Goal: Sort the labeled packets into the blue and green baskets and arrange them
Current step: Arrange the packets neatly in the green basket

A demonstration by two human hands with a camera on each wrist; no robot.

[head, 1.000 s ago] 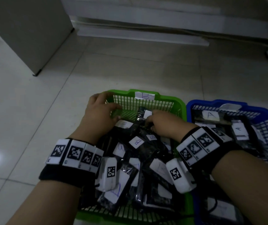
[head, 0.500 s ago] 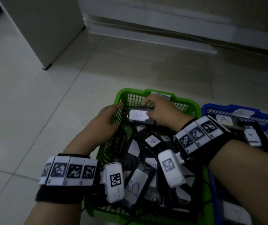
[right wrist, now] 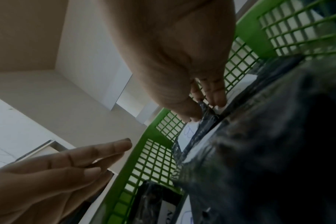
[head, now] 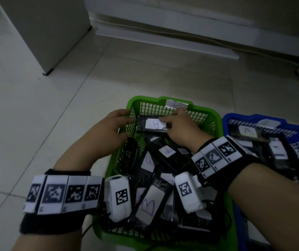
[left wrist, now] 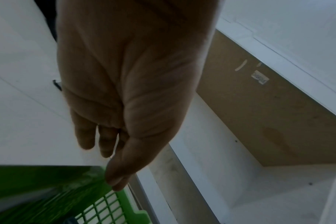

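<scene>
Right hand (head: 178, 130) pinches a glossy black packet (head: 153, 125) between thumb and fingertips (right wrist: 219, 100), holding it up against the far wall of the green basket (head: 210, 113); its white paper label reads B. Left hand (head: 112, 127) sits just outside the basket's far left corner, fingers straight and loose, gripping nothing. The basket is rigid plastic lattice, heaped with crinkly dark packets (head: 163, 178), each with a rectangular white label, several marked B. A paper tag (head: 176, 104) is folded over the far rim. Right beside it, the blue basket (head: 235, 117), same mesh, holds packets marked A (head: 276, 147). Pale glossy floor tiles (head: 36, 115) all around; a white cabinet (head: 45, 29) stands beyond.
</scene>
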